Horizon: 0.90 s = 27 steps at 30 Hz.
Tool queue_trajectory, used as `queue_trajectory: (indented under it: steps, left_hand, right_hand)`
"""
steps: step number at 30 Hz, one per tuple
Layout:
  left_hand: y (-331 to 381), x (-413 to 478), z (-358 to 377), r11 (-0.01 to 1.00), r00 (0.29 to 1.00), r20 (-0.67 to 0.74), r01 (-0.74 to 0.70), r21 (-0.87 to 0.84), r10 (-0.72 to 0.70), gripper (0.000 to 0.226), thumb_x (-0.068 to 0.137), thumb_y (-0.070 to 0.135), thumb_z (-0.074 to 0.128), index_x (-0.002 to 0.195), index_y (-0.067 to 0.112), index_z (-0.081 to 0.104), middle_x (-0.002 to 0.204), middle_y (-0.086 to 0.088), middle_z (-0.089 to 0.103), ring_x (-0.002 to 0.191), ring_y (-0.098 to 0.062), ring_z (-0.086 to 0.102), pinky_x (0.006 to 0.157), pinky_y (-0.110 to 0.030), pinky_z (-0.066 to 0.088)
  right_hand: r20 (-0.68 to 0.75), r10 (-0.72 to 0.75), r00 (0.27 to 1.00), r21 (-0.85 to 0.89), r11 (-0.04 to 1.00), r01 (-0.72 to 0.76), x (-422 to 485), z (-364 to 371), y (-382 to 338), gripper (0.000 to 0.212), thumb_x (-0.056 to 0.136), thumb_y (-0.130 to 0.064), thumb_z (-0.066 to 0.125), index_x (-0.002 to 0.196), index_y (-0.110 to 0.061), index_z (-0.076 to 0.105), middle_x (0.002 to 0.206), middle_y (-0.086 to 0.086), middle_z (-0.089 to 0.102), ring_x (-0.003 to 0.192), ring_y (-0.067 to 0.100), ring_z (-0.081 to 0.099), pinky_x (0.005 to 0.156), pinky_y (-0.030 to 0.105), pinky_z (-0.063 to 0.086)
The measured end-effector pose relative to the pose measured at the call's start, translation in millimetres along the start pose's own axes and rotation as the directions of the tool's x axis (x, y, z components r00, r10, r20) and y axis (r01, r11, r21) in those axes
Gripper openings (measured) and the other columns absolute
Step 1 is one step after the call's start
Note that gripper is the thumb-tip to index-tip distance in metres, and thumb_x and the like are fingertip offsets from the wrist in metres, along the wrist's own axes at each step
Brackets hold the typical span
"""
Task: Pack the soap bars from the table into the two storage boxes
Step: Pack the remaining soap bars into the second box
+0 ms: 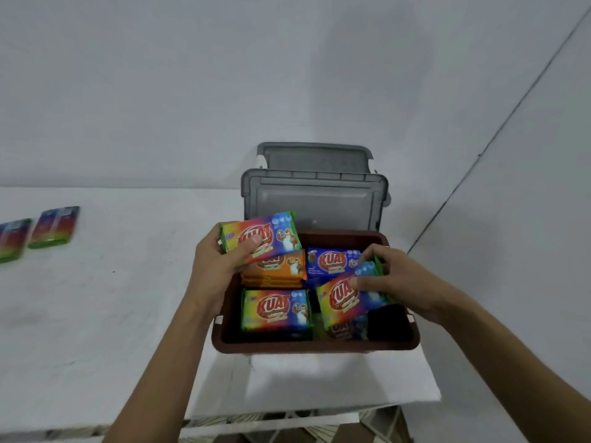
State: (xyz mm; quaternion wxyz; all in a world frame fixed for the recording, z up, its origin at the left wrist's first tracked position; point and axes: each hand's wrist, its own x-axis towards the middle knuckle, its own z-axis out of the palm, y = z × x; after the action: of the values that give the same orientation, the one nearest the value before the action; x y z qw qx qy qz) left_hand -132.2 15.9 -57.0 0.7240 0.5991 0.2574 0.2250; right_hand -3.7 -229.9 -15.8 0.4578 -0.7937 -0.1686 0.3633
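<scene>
Head camera, far left first: what do we have on the table (128, 298)?

We see an edge soap bar (12, 239), partly cut off by the frame, and a second soap bar (54, 227) just beside it. Both lie flat on the white top, well apart from the boxes.

And moving inward, our left hand (220, 260)?

It grips a rainbow bar (265, 236), thumb across the printed face and fingers curled under the left end. We hold it tilted above the rear left corner of the brown box (315, 345).

What lies in that box?

At rear left we find an orange stack (278, 270), several wrappers high, partly under the held bar. Beside it at rear right sits a blue bar (332, 262). At front left a packed rainbow bar (276, 310) lies flat, label up.

And our right hand (393, 276)?

It pinches a tilted rainbow bar (347, 298) by its right end, thumb on top and fingers curled round the edge, over the front right corner of the box. Beneath it we make out a dim bar (343, 329) in shadow; we cannot tell its colour.

Behind the brown box?

A front grey lid (315, 199) stands just behind the rear wall, and a rear grey lid (315, 158) rises behind that. We cannot tell what is under them.
</scene>
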Motion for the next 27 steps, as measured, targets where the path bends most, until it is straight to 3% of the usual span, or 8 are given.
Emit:
queue_trajectory:
  steps: [9, 14, 19, 27]
  left_hand:
    - [-1.8, 7.0, 13.7, 0.977, 0.995, -0.022, -0.089, 0.195, 0.095, 0.039, 0.079, 0.026, 0.077, 0.112, 0.018, 0.058, 0.102, -0.001, 0.071, 0.091, -0.018, 0.072, 0.073, -0.036, 0.061]
    - [-7.9, 9.0, 12.7, 0.963, 0.995, -0.034, -0.084, 0.257, 0.095, 0.038, 0.078, 0.027, 0.078, 0.11, 0.02, 0.058, 0.103, -0.002, 0.07, 0.092, -0.02, 0.071, 0.078, -0.04, 0.06]
    - [-10.9, 7.5, 13.0, 0.95, 0.992, -0.05, -0.094, 0.299, 0.114, 0.039, 0.079, 0.029, 0.077, 0.112, 0.02, 0.057, 0.104, 0.0, 0.069, 0.092, -0.019, 0.07, 0.078, -0.039, 0.06]
    - [-14.0, 7.0, 14.8, 0.929, 0.988, -0.062, -0.111, 0.353, 0.142, 0.036, 0.081, 0.03, 0.075, 0.11, 0.022, 0.056, 0.102, 0.004, 0.067, 0.09, -0.016, 0.069, 0.071, -0.028, 0.057]
  right_hand:
    - [0.011, -0.001, 1.0, -0.386, 0.923, 0.005, 21.4, 17.3, 28.8, 0.028, 0.086, -0.023, 0.075, 0.099, -0.021, 0.05, 0.124, -0.004, 0.054, 0.107, 0.016, 0.059, 0.079, 0.03, 0.06]
    - [0.0, 0.05, 0.999, -0.498, 0.866, -0.043, 29.7, 27.0, 34.9, 0.027, 0.088, -0.021, 0.072, 0.103, -0.02, 0.049, 0.131, 0.003, 0.053, 0.114, 0.016, 0.054, 0.09, 0.037, 0.058]
    - [0.039, 0.069, 0.997, -0.783, 0.622, -0.012, 35.6, 29.8, 33.8, 0.045, 0.093, -0.027, 0.065, 0.132, -0.013, 0.047, 0.14, 0.01, 0.048, 0.125, 0.022, 0.051, 0.1, 0.035, 0.049]
    - [0.178, 0.107, 0.978, -0.932, 0.337, 0.133, 50.0, 38.1, 33.0, 0.042, 0.094, -0.031, 0.063, 0.128, -0.008, 0.053, 0.127, 0.012, 0.06, 0.111, 0.024, 0.06, 0.093, 0.033, 0.05]
